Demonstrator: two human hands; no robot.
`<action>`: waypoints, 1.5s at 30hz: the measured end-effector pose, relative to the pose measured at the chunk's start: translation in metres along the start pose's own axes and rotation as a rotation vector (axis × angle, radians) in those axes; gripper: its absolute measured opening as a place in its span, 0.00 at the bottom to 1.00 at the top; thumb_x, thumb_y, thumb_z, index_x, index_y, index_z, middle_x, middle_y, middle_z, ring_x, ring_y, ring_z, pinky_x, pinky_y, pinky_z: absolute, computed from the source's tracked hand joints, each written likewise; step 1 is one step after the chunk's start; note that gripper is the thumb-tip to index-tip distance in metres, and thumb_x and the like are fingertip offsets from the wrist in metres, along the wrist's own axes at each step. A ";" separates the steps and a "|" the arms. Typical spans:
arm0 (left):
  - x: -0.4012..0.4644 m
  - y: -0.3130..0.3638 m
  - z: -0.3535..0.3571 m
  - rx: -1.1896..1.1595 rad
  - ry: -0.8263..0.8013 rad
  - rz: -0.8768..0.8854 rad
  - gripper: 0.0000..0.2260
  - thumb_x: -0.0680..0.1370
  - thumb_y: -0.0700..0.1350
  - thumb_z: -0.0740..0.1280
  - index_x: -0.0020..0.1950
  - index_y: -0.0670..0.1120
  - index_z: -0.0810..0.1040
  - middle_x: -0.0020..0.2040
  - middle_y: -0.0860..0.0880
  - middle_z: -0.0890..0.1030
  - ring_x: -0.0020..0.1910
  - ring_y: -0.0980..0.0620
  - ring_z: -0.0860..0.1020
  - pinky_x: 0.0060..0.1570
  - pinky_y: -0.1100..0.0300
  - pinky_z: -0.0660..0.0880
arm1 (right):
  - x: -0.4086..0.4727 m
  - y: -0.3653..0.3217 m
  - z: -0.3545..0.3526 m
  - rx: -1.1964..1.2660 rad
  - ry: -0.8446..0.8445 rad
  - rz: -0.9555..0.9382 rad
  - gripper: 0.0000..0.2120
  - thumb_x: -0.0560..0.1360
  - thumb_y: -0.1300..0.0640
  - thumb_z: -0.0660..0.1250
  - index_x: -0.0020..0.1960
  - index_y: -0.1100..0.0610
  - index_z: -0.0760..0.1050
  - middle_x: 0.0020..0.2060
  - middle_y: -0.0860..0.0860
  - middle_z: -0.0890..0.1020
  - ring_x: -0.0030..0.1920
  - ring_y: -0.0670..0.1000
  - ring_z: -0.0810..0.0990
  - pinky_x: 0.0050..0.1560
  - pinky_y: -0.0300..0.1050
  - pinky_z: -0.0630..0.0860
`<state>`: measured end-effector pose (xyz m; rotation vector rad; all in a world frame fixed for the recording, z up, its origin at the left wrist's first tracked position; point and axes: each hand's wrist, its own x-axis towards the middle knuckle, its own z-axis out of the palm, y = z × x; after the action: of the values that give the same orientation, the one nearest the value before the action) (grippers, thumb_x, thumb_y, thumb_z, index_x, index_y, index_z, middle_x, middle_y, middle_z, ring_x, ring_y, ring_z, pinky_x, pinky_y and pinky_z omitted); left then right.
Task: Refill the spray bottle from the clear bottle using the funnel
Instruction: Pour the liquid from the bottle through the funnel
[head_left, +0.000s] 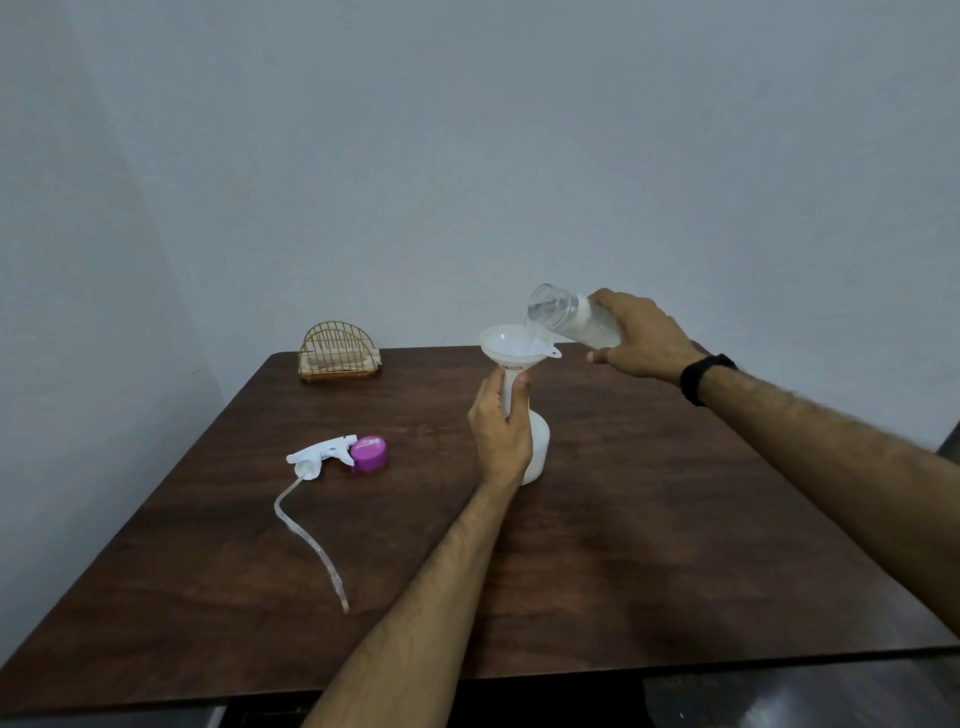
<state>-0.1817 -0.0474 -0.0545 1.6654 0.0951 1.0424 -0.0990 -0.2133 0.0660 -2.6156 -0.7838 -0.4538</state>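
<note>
A white spray bottle (540, 441) stands upright near the middle of the dark wooden table (649, 545), its top off. A white funnel (511, 343) sits in its neck. My left hand (501, 431) grips the bottle's neck just under the funnel. My right hand (641, 332) holds the clear bottle (571, 317) tilted with its open mouth over the funnel, and a thin stream of clear liquid runs into the funnel. The white trigger sprayer head (317, 460) with its long tube lies on the table to the left.
A purple cap (370, 453) lies beside the sprayer head. A gold wire holder (338, 353) stands at the table's far left edge, close to the wall. A black band sits on my right wrist.
</note>
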 end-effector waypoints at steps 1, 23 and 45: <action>0.000 0.000 0.000 -0.003 0.001 0.000 0.08 0.83 0.46 0.65 0.45 0.46 0.76 0.39 0.55 0.77 0.39 0.59 0.75 0.41 0.65 0.73 | 0.000 0.000 -0.001 -0.006 -0.002 -0.003 0.30 0.69 0.53 0.78 0.67 0.52 0.69 0.57 0.51 0.79 0.55 0.55 0.77 0.53 0.54 0.77; -0.002 0.005 0.001 0.005 -0.024 -0.005 0.06 0.83 0.47 0.65 0.46 0.48 0.77 0.41 0.56 0.78 0.41 0.60 0.76 0.43 0.69 0.71 | 0.005 0.005 -0.010 -0.122 0.015 -0.058 0.29 0.70 0.53 0.75 0.68 0.49 0.68 0.59 0.49 0.78 0.55 0.55 0.77 0.48 0.49 0.73; -0.003 0.005 0.002 0.003 0.002 -0.038 0.09 0.82 0.49 0.64 0.57 0.47 0.80 0.49 0.54 0.82 0.49 0.56 0.80 0.48 0.66 0.75 | 0.006 0.007 -0.012 -0.187 0.004 -0.099 0.29 0.71 0.57 0.73 0.69 0.50 0.67 0.59 0.50 0.77 0.56 0.54 0.77 0.47 0.48 0.71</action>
<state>-0.1842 -0.0524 -0.0526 1.6594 0.1295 1.0153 -0.0920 -0.2213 0.0773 -2.7542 -0.9126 -0.5860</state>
